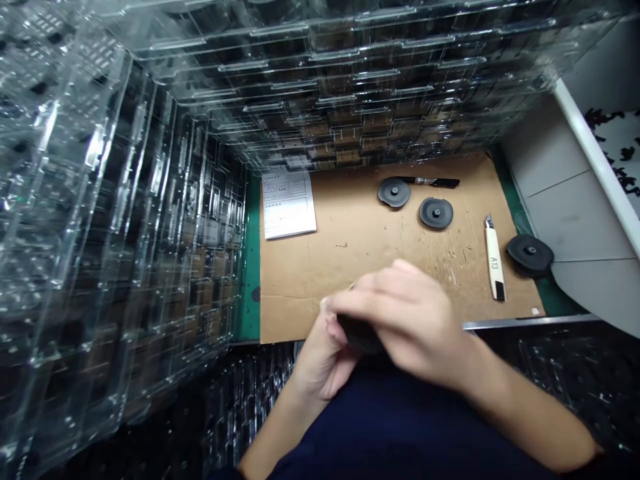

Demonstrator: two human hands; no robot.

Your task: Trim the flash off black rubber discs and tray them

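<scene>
In front of my body, both hands are together around a dark black piece [361, 335], probably one of the round black discs, though fingers cover most of it. My left hand [323, 363] grips it from the left and below. My right hand [413, 317], slightly blurred, closes over it from above, its fingertips meeting the left fingers. Farther back on the cardboard sheet [345, 260] lie two round black discs with a small metal centre, one disc [394, 193] beside a black marker pen [435, 182], the other disc [437, 213] to its right.
A white utility knife [494, 260] marked A13 lies at the right, blade exposed. Near it a third disc [530, 255] sits by the partition wall [565, 200]. Printed paper slips [289, 205] rest at the left. Stacked clear plastic trays [165, 193] rise along the left and back.
</scene>
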